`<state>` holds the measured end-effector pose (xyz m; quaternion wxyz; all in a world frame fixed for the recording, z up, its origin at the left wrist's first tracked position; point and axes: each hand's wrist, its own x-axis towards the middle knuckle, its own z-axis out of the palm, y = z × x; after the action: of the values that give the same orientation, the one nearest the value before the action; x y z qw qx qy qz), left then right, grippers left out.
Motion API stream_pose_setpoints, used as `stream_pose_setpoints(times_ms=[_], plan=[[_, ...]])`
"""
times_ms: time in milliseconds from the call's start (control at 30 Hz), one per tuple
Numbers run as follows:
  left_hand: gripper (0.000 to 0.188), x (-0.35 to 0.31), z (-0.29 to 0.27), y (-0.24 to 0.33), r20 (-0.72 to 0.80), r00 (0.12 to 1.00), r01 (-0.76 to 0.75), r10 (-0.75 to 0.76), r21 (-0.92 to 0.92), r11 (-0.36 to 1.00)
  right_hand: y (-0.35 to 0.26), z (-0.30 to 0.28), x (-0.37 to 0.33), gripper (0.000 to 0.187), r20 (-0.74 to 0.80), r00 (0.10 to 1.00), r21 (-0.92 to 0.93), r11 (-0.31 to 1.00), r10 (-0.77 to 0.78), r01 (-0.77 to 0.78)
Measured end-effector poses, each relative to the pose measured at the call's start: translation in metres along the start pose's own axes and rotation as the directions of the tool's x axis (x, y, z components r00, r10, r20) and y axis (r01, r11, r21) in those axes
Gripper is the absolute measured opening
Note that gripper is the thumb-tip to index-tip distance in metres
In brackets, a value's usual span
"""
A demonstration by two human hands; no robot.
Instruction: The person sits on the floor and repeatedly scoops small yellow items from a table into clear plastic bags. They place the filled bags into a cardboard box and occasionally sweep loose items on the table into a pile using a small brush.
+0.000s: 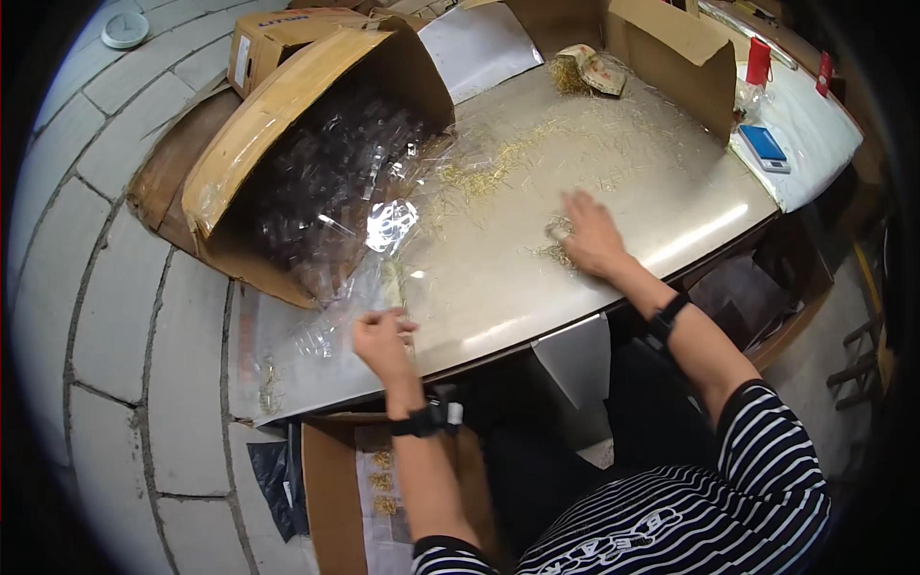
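My right hand (592, 235) is over the metal tabletop (537, 297), its fingers stretched out and blurred by motion. Beside its thumb is a little heap of thin gold metal pins (554, 253). My left hand (383, 347) is near the table's front left, fingers curled in toward the thumb; whatever they may hold is too small to make out. Close to it lie small clear plastic boxes (316, 340) on a plastic sheet. More gold pins (479, 177) are strewn over the middle of the table, and a pouch (599, 72) spilling pins lies at the back.
A tipped cardboard box (287, 115) full of clear plastic pieces opens onto the table's left. At the right, a blue-topped digital scale (764, 149) rests on white wrapping. Below the front edge stands an open carton (331, 498) holding small packs of pins (382, 482).
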<state>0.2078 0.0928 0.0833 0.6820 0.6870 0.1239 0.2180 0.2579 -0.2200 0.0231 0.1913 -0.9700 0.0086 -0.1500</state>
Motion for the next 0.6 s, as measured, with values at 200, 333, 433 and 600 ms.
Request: stream_pose_setpoints(times_ms=[200, 333, 433, 600], plan=[[0.029, -0.146, -0.021, -0.038, 0.269, 0.871, 0.484, -0.411, -0.327, 0.812, -0.012, -0.005, -0.003, 0.053, 0.239, 0.961, 0.507, 0.862, -0.138, -0.003], [0.026, -0.21, -0.049, -0.116, 0.369, 0.664, 0.738, -0.65, -0.186, 0.649, 0.003, -0.011, -0.004, 0.05, 0.157, 0.973, 0.522, 0.851, -0.167, 0.062], [0.035, -0.231, -0.028, -0.144, 0.486, 0.518, 0.815, -0.704, -0.03, 0.579, -0.037, 0.008, -0.026, 0.044, 0.141, 0.92, 0.156, 0.926, -0.366, 0.344], [0.048, -0.232, 0.029, -0.154, 0.665, 0.45, 0.847, -0.596, -0.106, 0.521, -0.061, 0.011, -0.088, 0.046, 0.024, 0.94, 0.063, 0.939, -0.341, 0.339]])
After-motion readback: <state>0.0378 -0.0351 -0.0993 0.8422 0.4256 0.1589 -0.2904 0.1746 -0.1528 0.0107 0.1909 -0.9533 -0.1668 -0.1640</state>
